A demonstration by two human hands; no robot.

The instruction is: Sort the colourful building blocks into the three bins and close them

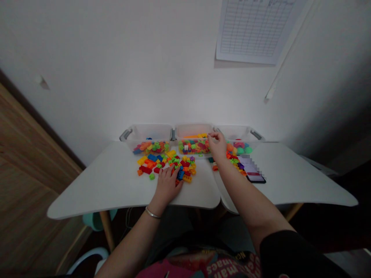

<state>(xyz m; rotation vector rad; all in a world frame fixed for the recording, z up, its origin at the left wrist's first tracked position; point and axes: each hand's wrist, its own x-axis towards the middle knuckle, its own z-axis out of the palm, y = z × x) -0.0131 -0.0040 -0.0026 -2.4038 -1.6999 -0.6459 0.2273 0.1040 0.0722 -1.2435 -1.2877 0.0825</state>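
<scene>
A heap of small coloured building bricks (165,162) lies loose on the white table (110,181). My left hand (168,184) rests flat at the near edge of the heap, fingers stretched out onto the bricks. My right hand (216,147) reaches over the rim of the middle clear bin (193,133), which holds more bricks. Its fingertips are pinched together at the bin's right edge; whether anything is between them is too small to make out.
Three clear plastic bins stand against the wall: the left bin (146,133), the middle one, and the right bin (243,135) with round coloured pieces. A phone (255,174) lies right of my right forearm, by more loose bricks (236,162). A printed sheet (255,29) hangs above.
</scene>
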